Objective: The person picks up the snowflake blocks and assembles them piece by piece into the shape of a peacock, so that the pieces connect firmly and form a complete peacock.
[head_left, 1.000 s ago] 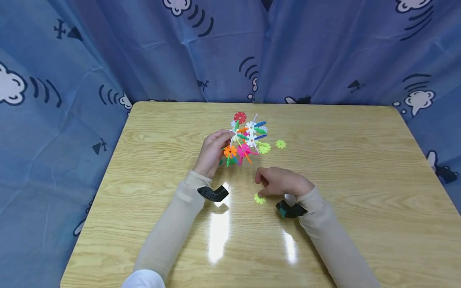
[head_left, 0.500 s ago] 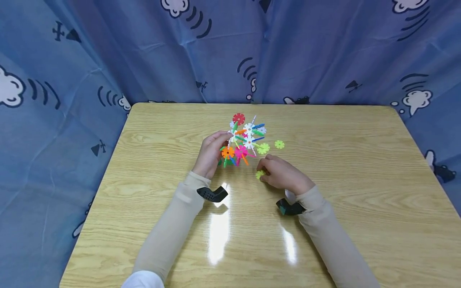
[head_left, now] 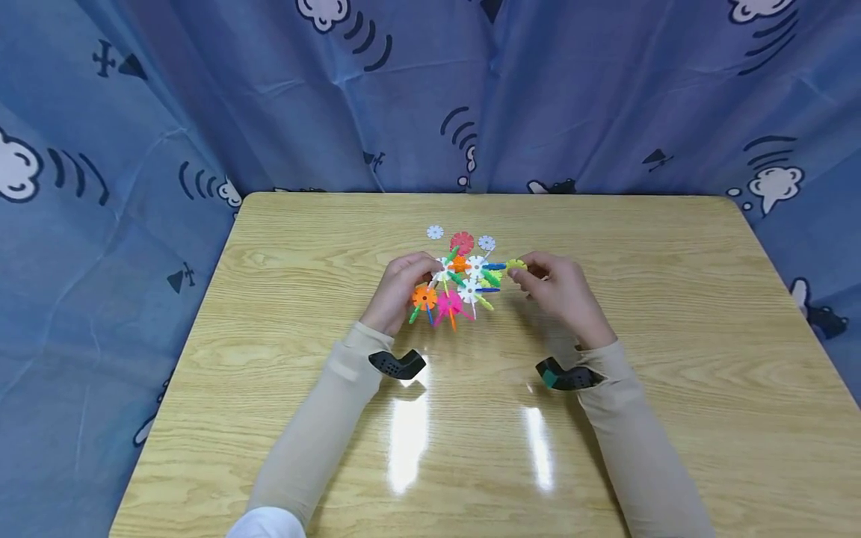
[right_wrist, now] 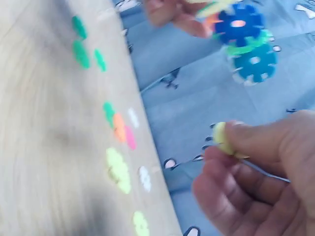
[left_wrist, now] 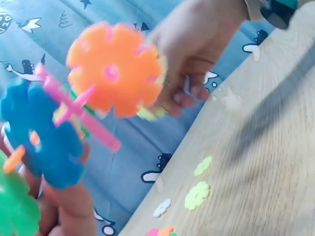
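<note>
My left hand (head_left: 397,290) holds a cluster of slotted snowflake discs (head_left: 468,291) joined edge to edge, in white, orange, pink, green, blue and more. Its fingers are on the left side of the cluster, above the table. A large orange disc (left_wrist: 110,71) and a blue disc (left_wrist: 44,135) of the cluster fill the left wrist view. Between thumb and fingers, my right hand (head_left: 563,293) pinches a single yellow snowflake disc (head_left: 516,264), just right of the cluster's blue disc. That yellow disc (right_wrist: 221,137) is partly hidden by the thumb in the right wrist view.
On the wooden table (head_left: 673,336), loose white discs (head_left: 435,232) lie behind the cluster. The right wrist view shows loose yellow (right_wrist: 118,169), orange (right_wrist: 119,128) and green discs (right_wrist: 80,54) on the tabletop. A blue patterned curtain (head_left: 572,97) hangs along the back and left.
My right hand has lifted the yellow disc off the table and carried it forward and right, beside the cluster. The left hand has tilted the cluster and brought it slightly nearer.
</note>
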### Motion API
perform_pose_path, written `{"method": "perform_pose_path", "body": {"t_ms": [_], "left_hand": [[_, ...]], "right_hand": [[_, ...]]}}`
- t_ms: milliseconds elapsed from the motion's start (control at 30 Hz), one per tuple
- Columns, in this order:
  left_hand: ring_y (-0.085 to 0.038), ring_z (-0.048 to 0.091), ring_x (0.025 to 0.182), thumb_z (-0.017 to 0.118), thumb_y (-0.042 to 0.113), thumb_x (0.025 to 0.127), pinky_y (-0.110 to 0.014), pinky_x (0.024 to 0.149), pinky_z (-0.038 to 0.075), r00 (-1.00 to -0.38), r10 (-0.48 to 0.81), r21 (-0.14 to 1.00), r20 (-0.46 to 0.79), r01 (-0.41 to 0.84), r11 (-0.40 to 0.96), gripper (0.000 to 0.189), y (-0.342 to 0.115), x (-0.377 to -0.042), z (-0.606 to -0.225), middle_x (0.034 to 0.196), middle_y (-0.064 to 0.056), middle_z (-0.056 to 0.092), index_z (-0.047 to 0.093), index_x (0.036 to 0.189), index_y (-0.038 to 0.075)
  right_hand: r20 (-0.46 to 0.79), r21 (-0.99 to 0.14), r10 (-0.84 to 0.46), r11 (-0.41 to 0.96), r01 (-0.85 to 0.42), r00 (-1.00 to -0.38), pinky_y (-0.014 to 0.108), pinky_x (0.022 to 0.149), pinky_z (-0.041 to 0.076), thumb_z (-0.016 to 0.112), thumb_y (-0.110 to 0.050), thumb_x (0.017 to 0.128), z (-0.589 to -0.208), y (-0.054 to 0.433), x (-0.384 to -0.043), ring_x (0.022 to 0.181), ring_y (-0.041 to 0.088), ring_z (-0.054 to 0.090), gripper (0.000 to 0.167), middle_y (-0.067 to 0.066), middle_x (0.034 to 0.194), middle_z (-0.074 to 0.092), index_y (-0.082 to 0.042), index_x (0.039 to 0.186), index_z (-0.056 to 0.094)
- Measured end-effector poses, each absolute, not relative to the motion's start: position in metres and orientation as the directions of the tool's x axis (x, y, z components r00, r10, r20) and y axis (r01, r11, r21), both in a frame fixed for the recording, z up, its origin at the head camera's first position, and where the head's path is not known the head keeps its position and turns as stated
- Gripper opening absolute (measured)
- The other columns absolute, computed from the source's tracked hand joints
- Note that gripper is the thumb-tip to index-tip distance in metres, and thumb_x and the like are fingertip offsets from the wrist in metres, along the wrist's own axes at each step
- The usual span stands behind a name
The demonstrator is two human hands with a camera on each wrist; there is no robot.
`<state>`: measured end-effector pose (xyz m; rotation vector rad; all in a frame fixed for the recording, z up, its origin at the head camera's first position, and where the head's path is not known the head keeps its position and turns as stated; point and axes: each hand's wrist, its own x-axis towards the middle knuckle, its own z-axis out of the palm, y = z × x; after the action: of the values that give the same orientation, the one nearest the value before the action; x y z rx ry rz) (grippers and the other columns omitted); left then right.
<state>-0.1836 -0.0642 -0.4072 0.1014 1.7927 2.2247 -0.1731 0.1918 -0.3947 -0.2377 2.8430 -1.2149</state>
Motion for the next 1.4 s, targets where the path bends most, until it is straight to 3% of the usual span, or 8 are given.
{"method": "perform_pose_path", "body": {"t_ms": [167,367,733,833,900,1000,1133,1400], "left_hand": [[-0.015,0.05,0.095,0.056,0.022,0.096,-0.038,0.093,0.039,-0.927,0.36,0.99,-0.104,-0.131,-0.05,0.022,-0.064,-0.182,-0.41,0.085,0.004,0.057,0.064,0.076,0.015],[-0.016,0.053,0.103,0.056,0.024,0.095,-0.042,0.099,0.04,-0.911,0.394,0.991,-0.119,-0.135,-0.012,0.021,-0.063,-0.181,-0.412,0.093,0.004,0.062,0.067,0.08,0.016],[-0.017,0.05,0.087,0.054,0.022,0.098,-0.035,0.087,0.042,-0.885,0.457,0.991,-0.093,-0.124,-0.039,0.02,-0.06,-0.179,-0.41,0.083,0.003,0.052,0.061,0.081,0.013],[-0.017,0.054,0.097,0.054,0.022,0.098,-0.037,0.093,0.043,-0.877,0.469,0.992,-0.104,-0.126,-0.015,0.015,-0.06,-0.179,-0.409,0.1,0.007,0.06,0.067,0.098,0.013],[-0.018,0.056,0.113,0.054,0.022,0.099,-0.043,0.103,0.043,-0.869,0.482,0.992,-0.113,-0.124,0.011,0.025,-0.06,-0.179,-0.409,0.123,0.009,0.062,0.069,0.118,0.016],[-0.021,0.046,0.139,0.052,0.022,0.1,-0.053,0.116,0.036,-0.847,0.519,0.993,-0.113,-0.111,0.036,0.04,-0.06,-0.179,-0.409,0.151,0.009,0.051,0.061,0.14,0.021],[-0.026,0.036,0.151,0.049,0.021,0.104,-0.058,0.122,0.028,-0.823,0.557,0.994,-0.111,-0.1,0.049,0.041,-0.059,-0.178,-0.408,0.157,0.003,0.047,0.057,0.144,0.019],[-0.023,0.047,0.144,0.052,0.023,0.106,-0.049,0.122,0.034,-0.816,0.564,0.992,-0.127,-0.11,0.064,0.039,-0.059,-0.179,-0.411,0.151,-0.003,0.054,0.058,0.142,0.01]], "right_hand": [[0.082,-0.828,-0.145,0.541,-0.148,-0.986,0.024,0.073,0.061,0.057,-0.022,0.104,-0.382,0.191,-0.168,0.082,0.012,0.069,0.026,0.022,0.104,0.071,-0.001,0.116,0.068],[0.134,-0.815,-0.174,0.541,-0.209,-0.976,0.014,0.074,0.056,0.061,-0.019,0.102,-0.375,0.185,-0.161,0.086,0.011,0.07,0.024,0.017,0.104,0.075,-0.002,0.116,0.071],[0.193,-0.738,-0.212,0.612,-0.284,-0.958,0.016,0.069,0.051,0.065,-0.012,0.099,-0.374,0.185,-0.158,0.093,0.025,0.071,0.019,0.013,0.109,0.076,-0.007,0.114,0.076],[0.194,-0.726,-0.235,0.618,-0.301,-0.952,0.015,0.069,0.051,0.066,-0.01,0.098,-0.372,0.185,-0.157,0.092,0.023,0.071,0.019,0.013,0.108,0.076,-0.006,0.113,0.076],[0.191,-0.72,-0.247,0.622,-0.307,-0.95,0.015,0.068,0.051,0.067,-0.01,0.098,-0.37,0.186,-0.156,0.091,0.024,0.072,0.019,0.014,0.108,0.076,-0.005,0.114,0.076],[0.181,-0.707,-0.268,0.633,-0.314,-0.946,0.016,0.066,0.051,0.067,-0.01,0.097,-0.368,0.186,-0.155,0.089,0.024,0.073,0.02,0.015,0.107,0.077,-0.004,0.114,0.076],[0.179,-0.667,-0.309,0.66,-0.346,-0.934,0.019,0.059,0.048,0.068,-0.012,0.097,-0.364,0.186,-0.152,0.079,0.022,0.071,0.02,0.016,0.102,0.078,-0.003,0.113,0.077],[0.133,-0.649,-0.383,0.663,-0.372,-0.914,0.021,0.049,0.036,0.067,-0.009,0.097,-0.359,0.187,-0.15,0.059,0.012,0.052,0.02,0.015,0.097,0.078,-0.001,0.114,0.076]]}}
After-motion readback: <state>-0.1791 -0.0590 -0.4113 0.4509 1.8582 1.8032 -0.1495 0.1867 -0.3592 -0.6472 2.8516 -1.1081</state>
